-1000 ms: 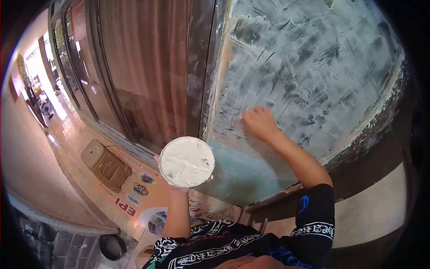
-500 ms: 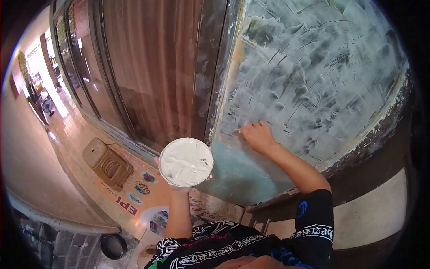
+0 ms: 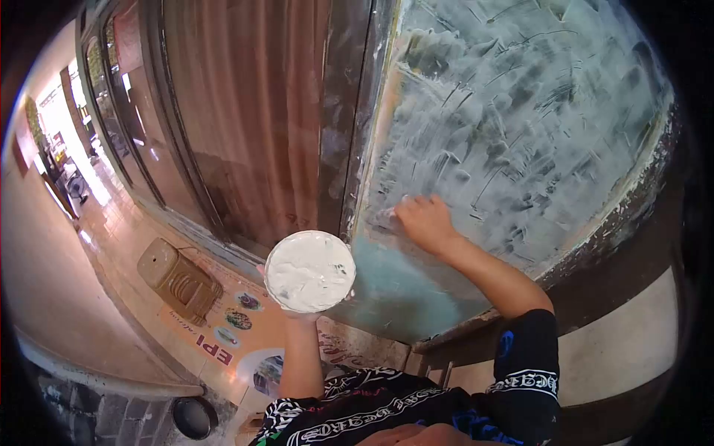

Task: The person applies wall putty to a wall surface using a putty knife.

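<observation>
Down and left on the smeared wall point(image 3: 513, 134) — the right hand point(image 3: 424, 223) has moved nearer the wall's left edge. Its grip is curled; I cannot tell if it has anything. Bare green strip point(image 3: 409, 290) leaves room below. The left hand point(image 3: 301, 315) grasps a tub of white paste point(image 3: 310, 271) by that edge — orange floor banner point(image 3: 175, 323) says "EPI".

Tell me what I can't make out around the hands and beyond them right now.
All in the head view:
- Right hand: its back hides the palm; whether it holds anything is unclear.
- Left hand: mostly hidden behind the round container.
- Smeared wall panel: top cut off by the upper edge.
- Far passage objects: too small, washed out by glare.
</observation>
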Demonstrator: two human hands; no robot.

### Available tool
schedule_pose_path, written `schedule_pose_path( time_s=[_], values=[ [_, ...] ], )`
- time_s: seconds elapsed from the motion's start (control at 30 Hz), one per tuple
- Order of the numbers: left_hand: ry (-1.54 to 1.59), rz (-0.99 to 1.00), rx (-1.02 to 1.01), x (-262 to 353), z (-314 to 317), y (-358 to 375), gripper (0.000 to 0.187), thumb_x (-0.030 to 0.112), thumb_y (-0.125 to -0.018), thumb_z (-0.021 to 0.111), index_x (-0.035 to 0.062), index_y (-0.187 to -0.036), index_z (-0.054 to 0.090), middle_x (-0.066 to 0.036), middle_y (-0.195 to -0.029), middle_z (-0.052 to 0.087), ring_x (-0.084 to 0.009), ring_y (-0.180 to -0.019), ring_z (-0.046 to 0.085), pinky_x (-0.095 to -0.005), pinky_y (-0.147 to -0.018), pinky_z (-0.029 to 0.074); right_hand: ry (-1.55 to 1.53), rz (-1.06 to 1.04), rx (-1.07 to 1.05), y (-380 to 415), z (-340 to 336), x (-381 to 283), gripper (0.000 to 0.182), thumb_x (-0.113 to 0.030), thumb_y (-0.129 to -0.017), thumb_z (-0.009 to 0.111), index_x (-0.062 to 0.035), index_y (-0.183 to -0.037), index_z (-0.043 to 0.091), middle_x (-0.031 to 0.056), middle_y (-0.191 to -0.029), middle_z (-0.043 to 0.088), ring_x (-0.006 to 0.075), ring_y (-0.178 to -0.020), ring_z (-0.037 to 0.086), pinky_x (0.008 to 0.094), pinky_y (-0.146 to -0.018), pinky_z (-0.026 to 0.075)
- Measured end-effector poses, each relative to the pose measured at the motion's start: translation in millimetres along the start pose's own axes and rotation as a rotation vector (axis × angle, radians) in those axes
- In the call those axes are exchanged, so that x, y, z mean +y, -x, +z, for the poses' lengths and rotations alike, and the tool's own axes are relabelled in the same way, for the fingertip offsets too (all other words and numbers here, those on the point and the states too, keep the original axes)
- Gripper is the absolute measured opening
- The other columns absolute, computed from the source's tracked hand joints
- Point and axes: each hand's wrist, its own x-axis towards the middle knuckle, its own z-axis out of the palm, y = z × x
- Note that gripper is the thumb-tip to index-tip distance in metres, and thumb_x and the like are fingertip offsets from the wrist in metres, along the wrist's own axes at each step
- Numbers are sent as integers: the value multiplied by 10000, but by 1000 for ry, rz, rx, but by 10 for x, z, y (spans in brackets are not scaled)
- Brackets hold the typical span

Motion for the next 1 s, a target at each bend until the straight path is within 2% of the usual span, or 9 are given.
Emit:
schedule_pose_path(
  time_s=[0.13,0.27,0.37,0.57,0.63,0.73,0.83,0.97,1.0],
  values=[
    [128,-26,-34,44,158,68,1068,912,-760,387,161,-1518,331,-233,-1519,361,-562,-1260,456,-819,-770,464,83,95,-44,-220,-153,322,93,-213,-858,607,-137,-891,650,65,-861,635,259,-809,636,435,-678,418],
    [-18,-14,-36,91,14,100,1065,907,-760,398,166,-1521,324,-229,-1527,354,-574,-1265,444,-830,-793,447,118,260,482,-528,-1182,929,138,-209,-845,668,-82,-865,617,122,-788,604,357,-721,593,455,-612,453],
    [-47,25,-57,36,110,122,1030,856,-799,426,115,-1510,351,-252,-1509,386,-545,-1265,472,-727,-781,537,99,286,563,-415,-1526,965,117,-193,-870,656,-80,-893,636,127,-787,595,359,-703,573,450,-618,456],
    [93,-23,-195,-1,198,110,967,839,-820,424,136,-1484,415,-194,-1512,417,-496,-1283,480,-706,-916,488,74,23,146,56,-218,290,153,-264,-893,598,-134,-819,631,49,-852,637,257,-810,629,453,-688,431],
    [223,78,175,14,160,115,1063,900,-751,417,168,-1519,347,-238,-1528,357,-573,-1307,398,-848,-792,421,83,38,52,32,-48,301,106,-221,-866,592,-137,-816,633,40,-867,647,256,-822,634,457,-697,433],
    [-36,-18,-187,44,149,94,1011,854,-804,432,120,-1497,386,-241,-1508,399,-517,-1275,477,-719,-894,493,105,190,166,-278,-497,665,95,-204,-855,587,-134,-819,640,50,-853,655,274,-817,636,464,-689,438],
    [-88,142,151,162,-90,104,1009,848,-798,452,141,-1511,357,-312,-1500,356,-549,-1265,465,-755,-719,525,149,340,483,-494,-1345,1041,120,-217,-884,603,-119,-827,641,82,-798,636,302,-790,626,443,-677,445],
    [-128,132,65,145,-21,144,1002,850,-798,449,153,-1512,352,-307,-1504,352,-546,-1258,471,-757,-691,528,105,315,581,-368,-1607,1004,133,-226,-887,633,-105,-832,637,91,-775,615,305,-758,606,424,-665,437],
    [-112,79,-24,147,-27,136,1011,854,-796,443,147,-1513,354,-270,-1509,369,-538,-1270,468,-754,-796,499,66,200,594,-347,-1474,872,147,-237,-893,633,-107,-824,637,74,-786,620,285,-746,592,421,-665,415]
  ],
)
